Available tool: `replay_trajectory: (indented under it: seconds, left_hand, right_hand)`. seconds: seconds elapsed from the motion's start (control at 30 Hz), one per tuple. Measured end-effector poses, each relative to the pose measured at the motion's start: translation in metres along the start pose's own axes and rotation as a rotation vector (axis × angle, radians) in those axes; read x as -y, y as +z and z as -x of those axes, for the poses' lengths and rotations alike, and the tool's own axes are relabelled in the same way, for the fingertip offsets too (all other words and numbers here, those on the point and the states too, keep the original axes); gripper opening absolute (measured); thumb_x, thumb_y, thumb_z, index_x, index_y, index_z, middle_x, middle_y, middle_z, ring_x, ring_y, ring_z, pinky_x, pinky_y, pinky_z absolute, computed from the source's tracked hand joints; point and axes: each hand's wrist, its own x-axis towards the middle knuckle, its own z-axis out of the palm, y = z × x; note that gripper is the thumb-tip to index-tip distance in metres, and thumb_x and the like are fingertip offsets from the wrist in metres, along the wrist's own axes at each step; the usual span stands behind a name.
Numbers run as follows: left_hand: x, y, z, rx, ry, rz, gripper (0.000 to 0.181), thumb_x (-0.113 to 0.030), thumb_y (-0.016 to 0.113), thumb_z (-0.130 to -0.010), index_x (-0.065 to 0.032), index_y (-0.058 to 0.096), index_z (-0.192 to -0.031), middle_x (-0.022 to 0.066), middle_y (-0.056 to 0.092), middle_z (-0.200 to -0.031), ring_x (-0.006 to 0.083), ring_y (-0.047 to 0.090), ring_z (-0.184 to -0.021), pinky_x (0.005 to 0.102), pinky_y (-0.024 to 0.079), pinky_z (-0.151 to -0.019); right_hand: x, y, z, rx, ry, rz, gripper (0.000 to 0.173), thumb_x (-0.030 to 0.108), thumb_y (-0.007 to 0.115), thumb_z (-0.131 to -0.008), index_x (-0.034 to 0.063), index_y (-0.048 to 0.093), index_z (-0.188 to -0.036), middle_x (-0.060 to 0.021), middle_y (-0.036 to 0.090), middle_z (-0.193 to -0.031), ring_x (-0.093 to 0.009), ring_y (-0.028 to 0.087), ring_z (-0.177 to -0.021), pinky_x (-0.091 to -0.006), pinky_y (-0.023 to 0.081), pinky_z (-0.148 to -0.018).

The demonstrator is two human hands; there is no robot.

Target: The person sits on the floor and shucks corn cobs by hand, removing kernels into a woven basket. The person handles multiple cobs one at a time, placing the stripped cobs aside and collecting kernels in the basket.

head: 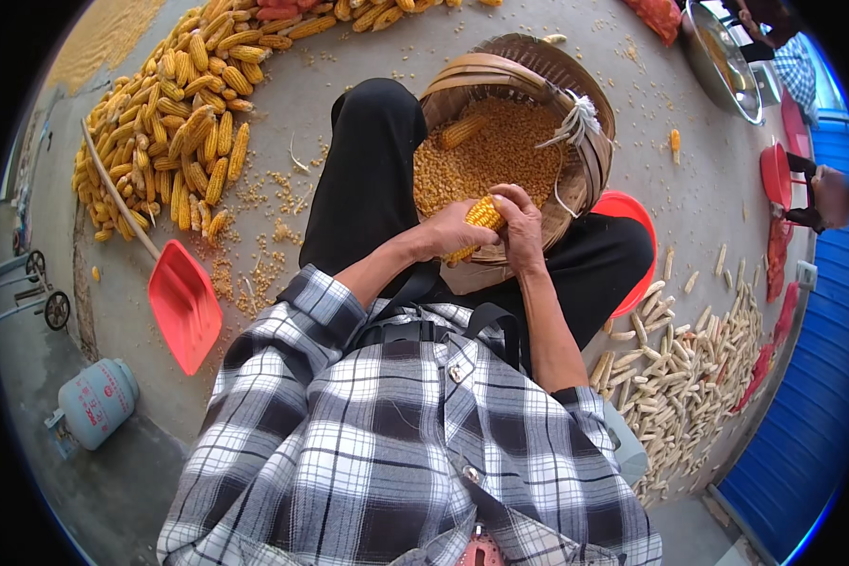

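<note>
My left hand (442, 230) is wrapped around a yellow corn cob (485, 214), whose kernels are still largely on. Against the cob's upper end press the thumb and fingers of my right hand (523, 226). Both hands are over the near side of a woven bamboo basket (587, 163) between my knees. Loose corn kernels (495, 156) fill much of its bottom, and another corn cob (463, 131) lies on them. White string (579, 117) is tied around the basket's handle.
A heap of corn cobs (184, 127) lies at left, near a red shovel (187, 304) and a gas cylinder (99, 403). Stripped cobs (686, 382) cover the floor at right, behind a red basin (633, 219). Beyond are a metal bowl (714, 64) and other people.
</note>
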Motion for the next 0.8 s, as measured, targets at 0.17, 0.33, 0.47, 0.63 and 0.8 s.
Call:
replay_trajectory:
  seconds: [0.17, 0.33, 0.47, 0.63, 0.8]
  left_hand:
    - [0.012, -0.006, -0.009, 0.001, -0.063, 0.062, 0.038, -0.024, 0.067, -0.079, -0.0066, 0.05, -0.108, 0.0029, 0.056, -0.08, 0.0101, 0.055, -0.057, 0.0231, 0.044, -0.039]
    - [0.012, -0.009, -0.005, 0.042, -0.096, 0.199, 0.034, -0.025, 0.065, -0.082, -0.0063, 0.051, -0.107, 0.0025, 0.056, -0.082, 0.0094, 0.055, -0.057, 0.0231, 0.044, -0.038]
    - [0.018, -0.006, -0.013, 0.038, -0.116, 0.144, 0.033, -0.026, 0.064, -0.083, -0.0062, 0.052, -0.106, 0.0035, 0.058, -0.085, 0.0092, 0.054, -0.057, 0.0225, 0.044, -0.038]
    - [0.018, -0.008, -0.013, 0.049, -0.128, 0.206, 0.033, -0.026, 0.064, -0.083, -0.0067, 0.05, -0.106, 0.0036, 0.058, -0.084, 0.009, 0.054, -0.057, 0.0225, 0.044, -0.038]
    - [0.016, -0.009, -0.009, 0.056, -0.096, 0.232, 0.032, -0.025, 0.065, -0.082, -0.0068, 0.051, -0.104, 0.003, 0.054, -0.079, 0.01, 0.054, -0.057, 0.024, 0.043, -0.038]
  right_hand:
    - [0.004, 0.004, 0.002, 0.002, 0.115, -0.134, 0.021, 0.018, 0.06, -0.092, 0.0066, 0.062, -0.11, 0.0022, 0.056, -0.095, -0.005, 0.053, -0.079, -0.0181, 0.045, -0.065]
    - [0.008, -0.003, 0.005, 0.069, 0.187, -0.032, 0.018, 0.018, 0.059, -0.091, 0.0071, 0.064, -0.104, 0.0041, 0.055, -0.085, -0.002, 0.049, -0.066, -0.0146, 0.036, -0.051]
    - [-0.006, 0.003, 0.0, -0.06, 0.112, 0.013, 0.014, 0.017, 0.059, -0.09, 0.0075, 0.065, -0.099, 0.0036, 0.056, -0.08, -0.003, 0.049, -0.059, -0.0178, 0.037, -0.046]
    - [0.009, 0.008, 0.004, -0.052, 0.226, -0.118, 0.014, 0.016, 0.058, -0.091, 0.0073, 0.064, -0.099, 0.0016, 0.057, -0.083, -0.005, 0.051, -0.061, -0.0194, 0.041, -0.046]
    - [0.003, -0.004, 0.002, 0.048, 0.199, -0.077, 0.015, 0.015, 0.06, -0.09, 0.0071, 0.064, -0.102, 0.0021, 0.057, -0.087, -0.005, 0.054, -0.069, -0.0191, 0.044, -0.053]
